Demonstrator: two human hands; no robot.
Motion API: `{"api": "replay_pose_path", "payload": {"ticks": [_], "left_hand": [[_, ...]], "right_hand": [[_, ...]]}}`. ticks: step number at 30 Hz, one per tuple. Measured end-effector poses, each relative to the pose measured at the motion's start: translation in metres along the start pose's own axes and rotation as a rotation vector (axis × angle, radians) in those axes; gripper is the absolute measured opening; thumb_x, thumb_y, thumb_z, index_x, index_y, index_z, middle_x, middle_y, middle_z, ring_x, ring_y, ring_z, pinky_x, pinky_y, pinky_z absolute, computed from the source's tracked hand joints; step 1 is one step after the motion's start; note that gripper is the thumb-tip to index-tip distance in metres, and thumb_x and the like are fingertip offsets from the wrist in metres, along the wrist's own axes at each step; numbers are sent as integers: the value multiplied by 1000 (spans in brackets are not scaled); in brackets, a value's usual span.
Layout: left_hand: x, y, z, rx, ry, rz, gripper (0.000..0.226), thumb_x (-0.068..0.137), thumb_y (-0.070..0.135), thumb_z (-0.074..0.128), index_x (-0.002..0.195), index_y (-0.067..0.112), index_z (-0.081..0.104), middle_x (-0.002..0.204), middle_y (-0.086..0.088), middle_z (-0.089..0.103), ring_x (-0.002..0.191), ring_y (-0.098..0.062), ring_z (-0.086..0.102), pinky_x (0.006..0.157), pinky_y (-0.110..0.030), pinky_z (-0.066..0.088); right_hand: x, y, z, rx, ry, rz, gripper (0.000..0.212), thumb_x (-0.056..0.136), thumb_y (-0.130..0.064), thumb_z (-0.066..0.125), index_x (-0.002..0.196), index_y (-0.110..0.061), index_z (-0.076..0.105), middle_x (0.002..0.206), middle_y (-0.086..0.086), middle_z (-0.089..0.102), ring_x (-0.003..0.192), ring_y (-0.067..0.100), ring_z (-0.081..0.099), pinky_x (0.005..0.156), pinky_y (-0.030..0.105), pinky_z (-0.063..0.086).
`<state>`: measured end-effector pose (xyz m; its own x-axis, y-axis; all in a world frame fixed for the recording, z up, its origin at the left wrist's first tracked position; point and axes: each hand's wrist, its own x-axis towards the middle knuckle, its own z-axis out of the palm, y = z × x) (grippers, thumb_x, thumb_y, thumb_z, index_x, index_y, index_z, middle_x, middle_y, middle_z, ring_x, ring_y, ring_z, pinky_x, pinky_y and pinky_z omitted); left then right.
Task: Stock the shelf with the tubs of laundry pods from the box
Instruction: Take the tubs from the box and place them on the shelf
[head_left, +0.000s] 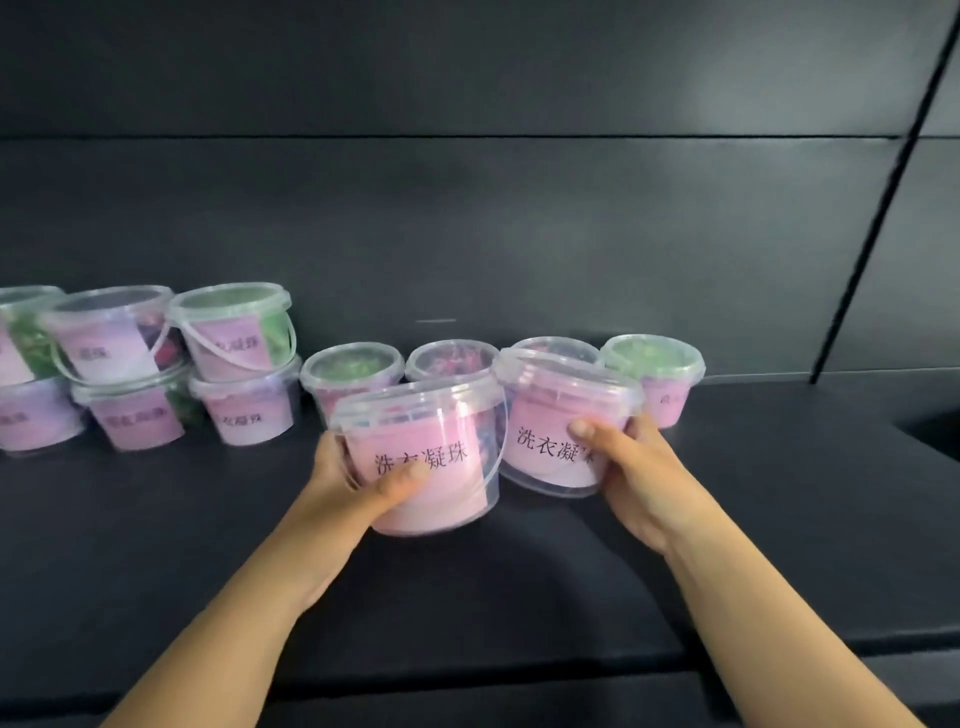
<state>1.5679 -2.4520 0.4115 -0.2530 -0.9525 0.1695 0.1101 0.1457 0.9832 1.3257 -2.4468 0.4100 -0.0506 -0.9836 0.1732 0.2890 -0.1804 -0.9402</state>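
Note:
My left hand (358, 480) grips a clear tub with a pink label (441, 457) just above the dark shelf (156, 545). My right hand (631, 467) holds a second pink-labelled tub (556, 421), tilted toward me, right beside the first. Behind them a row of single tubs stands against the back panel: one with green pods (353, 366), one with red pods (449, 356), one partly hidden (558, 345), and a green one at the right end (657, 374). The box is out of view.
At the left, several tubs stand stacked two high (236, 364), running off the left edge. The dark back panel (467, 234) rises behind. The shelf's front edge (467, 670) runs below my forearms, and a vertical upright (878, 208) divides the panel at the right.

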Motion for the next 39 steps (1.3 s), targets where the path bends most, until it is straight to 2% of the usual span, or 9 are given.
{"api": "replay_pose_path", "payload": {"ticks": [8, 13, 17, 19, 22, 26, 30, 34, 39], "left_hand": [[78, 16, 27, 47, 49, 134, 110, 16, 62, 84, 114, 36, 41, 119, 6, 59, 113, -11, 57, 103, -42, 42], [94, 21, 31, 280, 89, 342, 104, 18, 62, 80, 107, 41, 30, 115, 21, 43, 97, 24, 49, 75, -3, 45], [109, 17, 24, 392, 130, 466, 105, 27, 75, 73, 113, 44, 23, 119, 30, 32, 108, 24, 42, 82, -1, 41], [119, 13, 16, 440, 177, 512, 105, 31, 72, 75, 117, 44, 21, 122, 29, 29, 113, 22, 39, 89, -2, 39], [130, 4, -3, 547, 319, 533, 108, 35, 54, 75, 124, 32, 18, 122, 25, 27, 108, 30, 32, 86, 7, 30], [143, -6, -23, 611, 482, 439, 116, 47, 24, 89, 139, 12, 19, 132, 10, 29, 121, 2, 34, 93, -3, 28], [148, -13, -39, 597, 577, 342, 103, 61, 25, 84, 141, 11, 21, 142, -4, 36, 127, -17, 38, 99, -25, 29], [151, -18, -50, 541, 633, 273, 84, 75, 23, 73, 139, 9, 21, 142, -6, 38, 128, -22, 40, 98, -24, 27], [155, -20, -61, 555, 643, 244, 82, 76, 28, 71, 139, 11, 22, 142, -5, 39, 127, -23, 42, 101, -29, 29]], "right_hand": [[82, -34, -29, -64, -75, -104, 123, 30, -41, 93, 133, -3, 39, 124, 19, 59, 112, 27, 60, 90, 36, 52], [90, -39, -37, -260, -11, -287, 122, 34, -54, 89, 136, -14, 32, 132, 9, 52, 122, 20, 52, 101, 41, 44], [93, -38, -38, -413, 93, -439, 95, 39, -44, 86, 119, -36, 34, 126, -9, 47, 116, -6, 48, 95, 17, 41], [97, -42, -43, -436, 120, -496, 85, 46, -31, 81, 115, -34, 33, 120, -15, 43, 105, -17, 48, 86, 5, 40], [105, -48, -62, -516, 206, -536, 90, 45, -39, 76, 122, -27, 30, 120, -16, 41, 106, -17, 47, 88, 6, 41], [117, -49, -91, -544, 367, -489, 96, 51, -36, 79, 131, -19, 29, 128, -3, 44, 115, 6, 49, 100, 27, 43], [122, -41, -114, -522, 495, -408, 100, 72, -12, 78, 145, -18, 10, 141, 1, 33, 123, 11, 41, 108, 37, 36], [126, -35, -123, -479, 455, -332, 100, 74, -10, 76, 145, -19, 6, 126, -1, 42, 111, 13, 49, 92, 28, 42], [134, -38, -129, -408, 332, -275, 101, 39, -40, 81, 121, -26, 23, 110, -10, 49, 92, -2, 54, 64, 8, 50]]}}
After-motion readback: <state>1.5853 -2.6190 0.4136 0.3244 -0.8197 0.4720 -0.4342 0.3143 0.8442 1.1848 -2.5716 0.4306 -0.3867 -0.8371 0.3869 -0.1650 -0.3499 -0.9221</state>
